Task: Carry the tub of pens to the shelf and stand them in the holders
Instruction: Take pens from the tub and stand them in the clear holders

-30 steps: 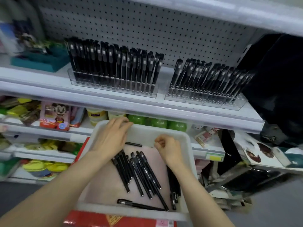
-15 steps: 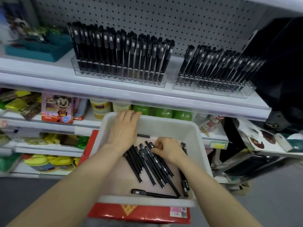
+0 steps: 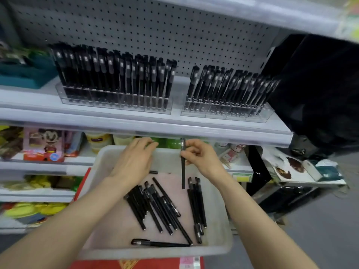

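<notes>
1. The right hand (image 3: 202, 159) pinches one black pen (image 3: 183, 167) and holds it straight up by the far edge of the tub (image 3: 155, 251).
2. The left hand (image 3: 134, 162) lies flat at that edge, fingers straight, holding nothing.
3. More pens (image 3: 155, 208) lie in the middle of the tub.
4. Clear holders (image 3: 114, 102) stand on the shelf (image 3: 136, 123) above.

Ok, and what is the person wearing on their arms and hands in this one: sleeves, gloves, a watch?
Nothing that shows. The left hand and right hand have no gloves, and no ring is visible. The left forearm and right forearm are uncovered to the frame's edge: no sleeve, watch or wristband.
</notes>
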### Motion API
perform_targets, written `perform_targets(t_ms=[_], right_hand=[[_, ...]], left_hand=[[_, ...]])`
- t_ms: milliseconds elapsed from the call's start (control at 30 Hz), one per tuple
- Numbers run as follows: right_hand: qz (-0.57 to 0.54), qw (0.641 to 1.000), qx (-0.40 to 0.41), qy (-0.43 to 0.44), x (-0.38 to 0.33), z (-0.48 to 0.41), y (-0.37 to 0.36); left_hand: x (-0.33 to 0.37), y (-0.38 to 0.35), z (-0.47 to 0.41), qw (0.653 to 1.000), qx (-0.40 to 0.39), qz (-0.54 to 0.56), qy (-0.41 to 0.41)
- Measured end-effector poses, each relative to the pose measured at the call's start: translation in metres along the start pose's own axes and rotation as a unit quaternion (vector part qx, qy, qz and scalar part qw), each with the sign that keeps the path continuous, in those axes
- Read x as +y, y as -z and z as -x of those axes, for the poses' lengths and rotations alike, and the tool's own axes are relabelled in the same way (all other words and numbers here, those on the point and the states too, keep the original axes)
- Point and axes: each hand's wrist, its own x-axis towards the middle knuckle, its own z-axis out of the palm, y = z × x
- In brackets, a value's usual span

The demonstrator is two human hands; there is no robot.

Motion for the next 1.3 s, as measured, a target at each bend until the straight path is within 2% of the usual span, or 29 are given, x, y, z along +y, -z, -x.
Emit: perform_targets(t_ms=[267, 433, 700, 867, 1033, 1167, 1300], right_hand=[[-0.029, 0.988, 0.146, 0.028, -0.027, -0.012, 0.111], [-0.027, 0.969, 0.242, 0.049, -0.027, -0.02, 0.177], [0.026, 0.922, 0.377, 0.086, -0.035, -0.046, 0.252], [0.063, 0.913, 0.388, 0.105, -0.039, -0.067, 0.259], [0.122, 0.921, 0.352, 0.118, -0.037, -0.08, 0.253], [0.164, 0.935, 0.302, 0.083, -0.016, -0.084, 0.242], [0.161, 0.935, 0.311, 0.058, -0.012, -0.084, 0.237]], left_hand=[[0.091, 0.024, -0.086, 0.992, 0.087, 0.027, -0.089], [0.139, 0.016, -0.146, 0.987, 0.108, 0.013, -0.119], [0.16, -0.015, -0.174, 0.985, 0.131, -0.01, -0.116], [0.159, -0.021, -0.174, 0.984, 0.14, -0.005, -0.11], [0.159, -0.024, -0.175, 0.985, 0.138, -0.002, -0.1], [0.16, -0.023, -0.174, 0.986, 0.136, 0.004, -0.096], [0.16, -0.023, -0.174, 0.987, 0.127, 0.006, -0.099]])
